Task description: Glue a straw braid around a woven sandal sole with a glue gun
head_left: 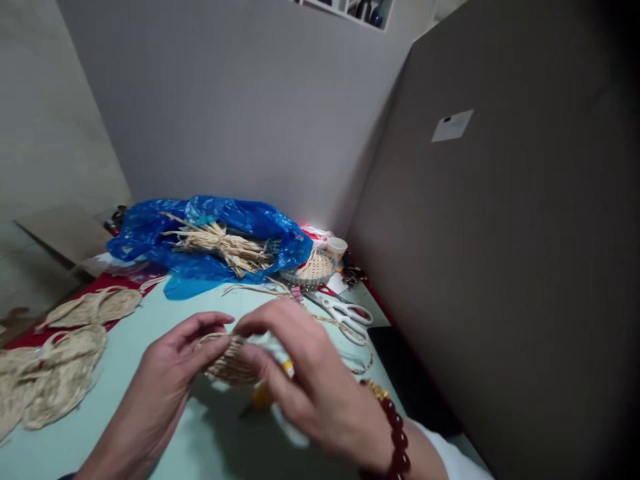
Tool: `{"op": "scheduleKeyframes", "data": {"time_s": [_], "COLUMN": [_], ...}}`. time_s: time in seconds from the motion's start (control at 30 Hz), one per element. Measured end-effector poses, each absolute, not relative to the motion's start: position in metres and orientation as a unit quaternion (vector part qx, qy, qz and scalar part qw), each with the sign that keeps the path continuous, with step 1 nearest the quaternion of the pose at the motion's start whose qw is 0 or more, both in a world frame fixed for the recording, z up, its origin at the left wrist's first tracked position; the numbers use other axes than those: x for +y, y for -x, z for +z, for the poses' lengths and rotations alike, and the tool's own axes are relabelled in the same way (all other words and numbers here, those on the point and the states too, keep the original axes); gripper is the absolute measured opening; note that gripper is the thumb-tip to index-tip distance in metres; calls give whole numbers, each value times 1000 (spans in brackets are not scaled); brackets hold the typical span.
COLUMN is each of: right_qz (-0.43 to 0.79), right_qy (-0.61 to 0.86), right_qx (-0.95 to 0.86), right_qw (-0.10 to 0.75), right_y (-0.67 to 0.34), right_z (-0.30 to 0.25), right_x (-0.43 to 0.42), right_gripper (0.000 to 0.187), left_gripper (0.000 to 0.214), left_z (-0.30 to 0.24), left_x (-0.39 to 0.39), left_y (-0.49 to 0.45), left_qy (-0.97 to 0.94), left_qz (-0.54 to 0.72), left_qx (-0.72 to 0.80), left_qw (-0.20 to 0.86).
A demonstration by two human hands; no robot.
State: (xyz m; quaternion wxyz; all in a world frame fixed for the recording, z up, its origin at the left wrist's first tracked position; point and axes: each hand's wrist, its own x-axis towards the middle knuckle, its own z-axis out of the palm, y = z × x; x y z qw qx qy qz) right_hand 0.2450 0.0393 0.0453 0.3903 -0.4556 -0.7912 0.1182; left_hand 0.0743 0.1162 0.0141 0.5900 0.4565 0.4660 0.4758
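A small woven straw piece [231,363] is held up over the table between both hands. My left hand [186,353] grips its left edge, thumb on the near face and fingers behind. At the upper right edge, the thumb and forefinger of my right hand [295,360] are closed on it, slightly blurred. Whether a loose strand is between those fingers I cannot make out. Below and behind the right hand, a yellow object [263,397] is partly hidden and smeared. A dark red bead bracelet [399,437] circles the right wrist.
Woven straw soles [65,373] lie at the left. A blue plastic bag [150,230] with a bundle of dry straw [225,247] sits at the back. Beside it are a woven basket [316,268], a paper cup [337,248] and white-handled scissors [345,319]. Grey partitions [250,113] enclose the table.
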Motion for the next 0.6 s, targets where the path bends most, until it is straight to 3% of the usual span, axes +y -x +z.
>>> {"op": "scheduleKeyframes", "data": {"time_s": [0.2, 0.37, 0.6], "right_qz": [162, 329, 327], "right_qy": [499, 527, 539], "right_qx": [-795, -694, -635], "right_qw": [305, 365, 446], "right_y": [-267, -268, -272], "right_z": [43, 28, 28], "right_x": [63, 60, 64], "right_gripper": [12, 10, 7], "left_gripper": [36, 36, 38], "left_z": [17, 22, 18], "left_x": [111, 107, 119], "left_y": [-81, -88, -78], "left_qy": [-509, -477, -366], "left_qz": [460, 475, 570], "left_qx": [450, 442, 486], "left_qw": [571, 593, 552]}}
